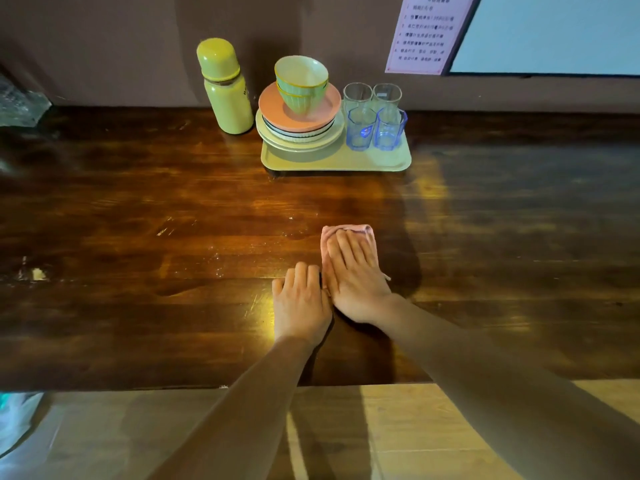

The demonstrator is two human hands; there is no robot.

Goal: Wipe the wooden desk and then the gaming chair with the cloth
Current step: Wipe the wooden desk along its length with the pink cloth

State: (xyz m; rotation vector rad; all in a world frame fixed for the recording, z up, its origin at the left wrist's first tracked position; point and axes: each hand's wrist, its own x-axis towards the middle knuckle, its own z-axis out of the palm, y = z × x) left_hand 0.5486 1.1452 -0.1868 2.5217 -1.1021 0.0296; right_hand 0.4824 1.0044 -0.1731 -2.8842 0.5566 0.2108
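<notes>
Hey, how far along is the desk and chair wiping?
Early on. Nothing looks finished: pale specks dot the wooden desk left of the pink cloth. In hand: the right hand presses that cloth flat, the left hand on bare wood beside. Left: the rest of the desk, then the gaming chair, not in view.

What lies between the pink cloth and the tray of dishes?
Bare wood only: in the head view, the desk between the cloth and the tray holds nothing.

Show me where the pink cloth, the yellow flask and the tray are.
pink cloth (pixel 360 229), head view, its far folded edge.
yellow flask (pixel 230 105), head view, middle of its body.
tray (pixel 332 160), head view, bare front strip.
</notes>
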